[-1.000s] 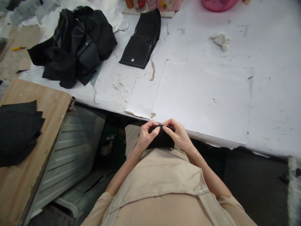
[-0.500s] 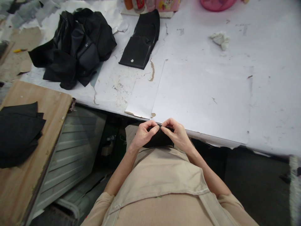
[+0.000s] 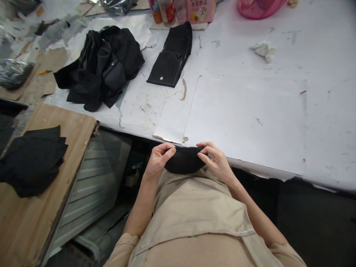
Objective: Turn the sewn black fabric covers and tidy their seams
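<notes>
A black fabric piece (image 3: 185,161) hangs between my hands, just in front of my beige apron and by the table's near edge. My left hand (image 3: 158,158) pinches its left upper corner between thumb and fingers. At the opposite corner, the thumb and fingers of my right hand (image 3: 213,158) are closed on the cloth. Its top edge is stretched between them with a slight sag. The lower part curves against the apron.
On the white-covered table (image 3: 236,122) lie a heap of black fabric (image 3: 105,66) and a flat black piece (image 3: 172,55). Bottles (image 3: 167,13), a pink basin (image 3: 260,7) and crumpled tissue (image 3: 264,50) stand further back. More black pieces (image 3: 33,159) lie on a wooden board (image 3: 63,126) at left.
My hands have moved apart along the cloth's top edge, from nearly touching at the middle to its two corners. The view has shifted slightly to the left.
</notes>
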